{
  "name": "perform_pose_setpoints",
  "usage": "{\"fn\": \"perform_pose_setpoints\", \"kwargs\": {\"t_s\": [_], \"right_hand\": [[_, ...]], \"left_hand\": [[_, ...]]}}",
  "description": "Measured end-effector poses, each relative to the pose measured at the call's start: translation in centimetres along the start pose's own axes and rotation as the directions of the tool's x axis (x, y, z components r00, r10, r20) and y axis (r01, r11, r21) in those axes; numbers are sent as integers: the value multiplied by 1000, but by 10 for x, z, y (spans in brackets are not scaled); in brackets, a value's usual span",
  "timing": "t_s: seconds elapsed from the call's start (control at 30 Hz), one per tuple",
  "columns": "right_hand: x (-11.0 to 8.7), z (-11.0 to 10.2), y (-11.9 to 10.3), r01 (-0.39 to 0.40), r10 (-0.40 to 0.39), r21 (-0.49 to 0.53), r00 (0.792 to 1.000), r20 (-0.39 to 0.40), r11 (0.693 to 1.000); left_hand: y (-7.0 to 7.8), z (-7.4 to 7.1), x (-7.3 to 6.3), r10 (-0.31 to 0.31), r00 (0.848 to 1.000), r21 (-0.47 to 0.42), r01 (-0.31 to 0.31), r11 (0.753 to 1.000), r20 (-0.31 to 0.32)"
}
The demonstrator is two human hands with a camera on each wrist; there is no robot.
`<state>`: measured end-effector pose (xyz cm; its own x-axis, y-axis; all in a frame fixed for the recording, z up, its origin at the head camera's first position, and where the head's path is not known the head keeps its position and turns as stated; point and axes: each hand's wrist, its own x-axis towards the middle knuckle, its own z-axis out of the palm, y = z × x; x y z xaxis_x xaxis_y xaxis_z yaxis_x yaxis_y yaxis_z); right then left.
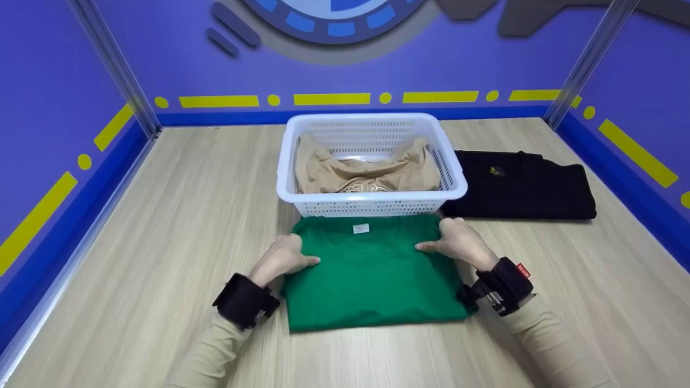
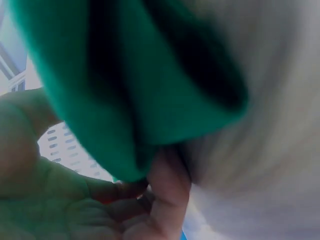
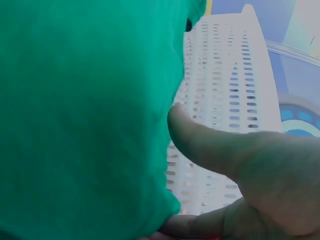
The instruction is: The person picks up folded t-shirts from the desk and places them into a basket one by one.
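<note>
A folded green T-shirt with a white neck label lies in front of the basket. My left hand grips its left side, thumb on top. In the left wrist view, the fingers curl under the layered green cloth. On the opposite side, my right hand holds the shirt near its upper right corner. The right thumb shows over the cloth's edge in the right wrist view, with the other fingers partly hidden beneath.
A white plastic basket stands right behind the shirt, holding a beige garment with a pale print. To its right lies a folded black garment with a small yellow mark. Blue panels enclose the wooden table at the back and sides.
</note>
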<state>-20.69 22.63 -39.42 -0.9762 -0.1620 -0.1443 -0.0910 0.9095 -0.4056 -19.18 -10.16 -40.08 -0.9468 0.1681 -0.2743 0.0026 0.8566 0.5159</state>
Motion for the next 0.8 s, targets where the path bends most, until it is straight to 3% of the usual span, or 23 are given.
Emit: {"fn": "perform_pose_setpoints", "kwargs": {"t_s": [0.23,0.43,0.8], "right_hand": [[1,3,0,25,-25,-6,999,-40,1000],[0,2,-2,14,-14,-12,1000,-1,1000],[-4,0,-6,39,-37,-55,999,34,998]], "left_hand": [[5,3,0,7,999,59,-10,998,51],[7,6,0,24,998,94,-29,995,49],[8,4,-2,60,998,38,-61,997,28]]}}
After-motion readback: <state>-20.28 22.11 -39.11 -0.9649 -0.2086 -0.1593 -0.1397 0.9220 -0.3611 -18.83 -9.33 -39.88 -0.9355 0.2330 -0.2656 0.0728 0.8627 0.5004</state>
